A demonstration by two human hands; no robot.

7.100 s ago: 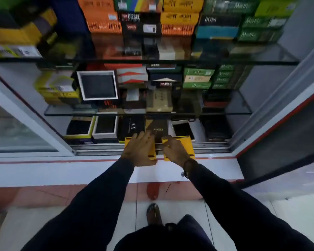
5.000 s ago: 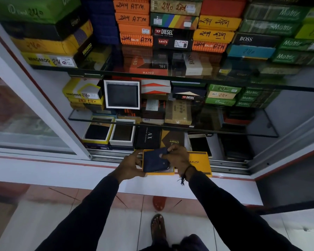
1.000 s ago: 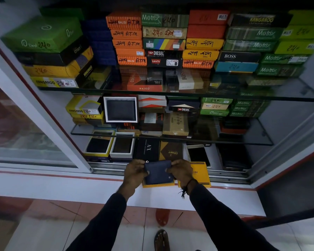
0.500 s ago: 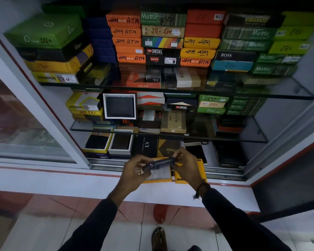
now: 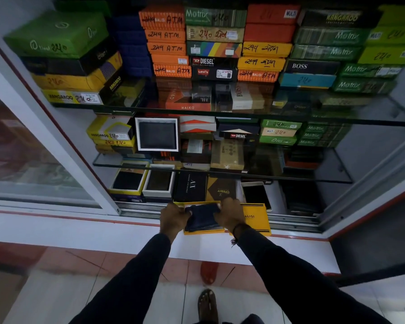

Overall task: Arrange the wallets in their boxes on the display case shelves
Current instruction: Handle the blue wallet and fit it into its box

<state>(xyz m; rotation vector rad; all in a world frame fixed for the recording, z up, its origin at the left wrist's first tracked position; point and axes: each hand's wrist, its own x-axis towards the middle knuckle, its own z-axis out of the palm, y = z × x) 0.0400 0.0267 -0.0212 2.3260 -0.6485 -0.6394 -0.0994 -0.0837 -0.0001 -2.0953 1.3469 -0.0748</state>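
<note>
Head view — both hands' fingers (image 5: 187,212) gripping wallet (image 5: 202,217), over yellow box (image 5: 204,231)

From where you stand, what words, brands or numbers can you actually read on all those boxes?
"DIESEL": black box, top shelf.
"Levi's": black box below it.
"BOSS": black box.
"Motrix": green box.
"KANGAROO": dark box.
"249 A.T.M.": orange box.
"HAIKO": orange box.
"AX": black box, bottom shelf.
"ALISI", first letter hidden by the right hand: yellow lid.
White stickers are too small to read.

I'm looking into a shop — a glass-shelved display case (image 5: 220,112) packed with branded wallet boxes (image 5: 171,46), prices handwritten on them, sliding glass door (image 5: 33,160) alongside.
</note>
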